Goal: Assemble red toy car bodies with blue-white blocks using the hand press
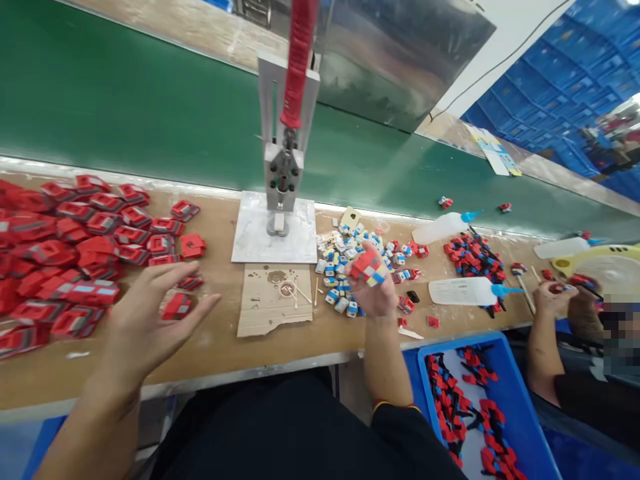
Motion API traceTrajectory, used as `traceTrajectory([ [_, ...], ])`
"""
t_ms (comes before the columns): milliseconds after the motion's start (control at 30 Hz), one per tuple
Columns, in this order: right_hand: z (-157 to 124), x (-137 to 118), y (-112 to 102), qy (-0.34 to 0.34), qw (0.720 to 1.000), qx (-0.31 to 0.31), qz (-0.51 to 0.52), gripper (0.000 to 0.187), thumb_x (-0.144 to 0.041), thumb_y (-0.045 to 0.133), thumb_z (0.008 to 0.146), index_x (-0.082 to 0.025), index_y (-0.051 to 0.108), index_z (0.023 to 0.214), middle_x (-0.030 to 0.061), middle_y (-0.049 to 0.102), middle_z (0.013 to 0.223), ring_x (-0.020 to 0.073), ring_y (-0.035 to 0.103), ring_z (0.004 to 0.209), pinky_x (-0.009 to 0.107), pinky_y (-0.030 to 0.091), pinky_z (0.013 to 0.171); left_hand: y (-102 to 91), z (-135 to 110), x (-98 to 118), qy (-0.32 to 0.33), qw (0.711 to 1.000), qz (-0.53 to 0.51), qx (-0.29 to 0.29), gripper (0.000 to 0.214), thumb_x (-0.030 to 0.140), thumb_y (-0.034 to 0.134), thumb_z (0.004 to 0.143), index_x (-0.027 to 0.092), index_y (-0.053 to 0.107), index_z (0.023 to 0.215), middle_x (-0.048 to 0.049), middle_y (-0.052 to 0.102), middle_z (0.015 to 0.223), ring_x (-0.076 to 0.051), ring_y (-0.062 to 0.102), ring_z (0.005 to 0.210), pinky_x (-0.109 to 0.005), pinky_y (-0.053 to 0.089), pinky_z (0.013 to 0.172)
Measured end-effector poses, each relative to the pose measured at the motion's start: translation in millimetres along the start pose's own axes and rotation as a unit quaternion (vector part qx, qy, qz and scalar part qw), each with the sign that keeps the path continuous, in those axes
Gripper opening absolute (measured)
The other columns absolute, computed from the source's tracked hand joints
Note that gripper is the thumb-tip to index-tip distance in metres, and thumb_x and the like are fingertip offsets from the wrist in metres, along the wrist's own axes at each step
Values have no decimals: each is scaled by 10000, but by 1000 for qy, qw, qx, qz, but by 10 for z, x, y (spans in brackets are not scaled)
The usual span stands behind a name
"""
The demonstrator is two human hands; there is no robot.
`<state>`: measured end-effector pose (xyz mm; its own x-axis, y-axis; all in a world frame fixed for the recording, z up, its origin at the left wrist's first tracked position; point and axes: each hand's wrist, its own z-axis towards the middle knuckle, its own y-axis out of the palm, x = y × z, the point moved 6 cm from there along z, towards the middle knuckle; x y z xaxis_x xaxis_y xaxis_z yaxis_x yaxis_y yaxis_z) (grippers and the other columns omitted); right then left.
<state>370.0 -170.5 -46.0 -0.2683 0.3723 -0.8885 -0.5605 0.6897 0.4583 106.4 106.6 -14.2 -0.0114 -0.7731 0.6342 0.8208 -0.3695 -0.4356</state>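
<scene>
My left hand (pixel 145 320) hovers over the left part of the bench, thumb and fingers spread. A red plastic part (pixel 177 307) shows in the gap between them, seemingly lying on the bench. Beside that hand is a big heap of red plastic parts (pixel 95 257) with grey edging. In my right hand (pixel 377 297) is a small red toy piece (pixel 369 265) with white, blue and yellow patches, held up in the fingertips. Below and around it lie many small white, blue and yellow pieces (pixel 342 305).
A hand press (pixel 284 167) with a red lever stands on a white plate (pixel 250 233). Cardboard (pixel 275 320) with cotton swabs lies before it. White squeeze bottles (pixel 460 291) lie rightward. A blue crate (pixel 520 393) holds red-and-black pieces. A co-worker's hands (pixel 550 297) work at far right.
</scene>
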Motion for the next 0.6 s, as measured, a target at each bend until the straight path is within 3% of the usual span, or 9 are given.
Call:
traceTrajectory([
  [67,394,-72,-125,52,993,-19,-108,724,-605,845,713,-315,626,1339,32,702,996,204,655,798,349,551,666,-243,-80,-175,14,989,146,-10,462,307,900,851,383,751,1282,13,787,1051,-237,763,895,-367,646,833],
  [133,917,-132,-237,59,961,-6,-270,604,-567,741,772,-297,608,1296,41,736,1069,195,673,820,336,549,688,-383,-161,-325,10,973,226,-54,383,337,780,953,400,723,1326,-17,782,1067,-294,762,942,-438,626,881],
  [167,1199,-134,-266,61,928,0,-369,560,-570,688,789,-296,588,1267,31,746,1050,188,675,810,328,549,694,-410,-203,-410,-7,964,248,-92,346,351,725,988,399,718,1331,-37,783,1102,-328,761,983,-474,616,895],
  [233,1745,-80,-266,66,900,11,-430,508,-495,711,770,-268,586,1208,37,763,1001,185,669,804,318,534,712,-399,-295,-573,-34,942,279,-184,294,375,631,1034,377,727,1312,-80,781,1230,-394,748,1108,-529,596,902],
  [333,2385,91,-178,83,857,-5,-509,339,-375,761,730,-206,664,1007,46,775,887,172,649,781,311,525,765,-337,-428,-736,-24,914,287,-286,278,386,559,1056,363,762,1244,-82,775,1358,-423,706,1258,-543,570,914],
  [433,2722,243,-94,103,806,-44,-581,163,-314,750,735,-166,725,800,41,754,736,173,639,739,308,513,785,-319,-515,-801,-2,916,256,-308,281,405,584,1029,332,786,1210,-92,793,1340,-400,714,1240,-518,531,965],
  [600,2841,266,-128,80,737,-83,-666,212,-265,634,869,-129,791,823,62,797,778,193,681,792,301,523,792,-298,-588,-750,11,926,223,-304,310,406,596,995,266,783,1200,-126,817,1232,-368,751,1118,-489,499,975],
])
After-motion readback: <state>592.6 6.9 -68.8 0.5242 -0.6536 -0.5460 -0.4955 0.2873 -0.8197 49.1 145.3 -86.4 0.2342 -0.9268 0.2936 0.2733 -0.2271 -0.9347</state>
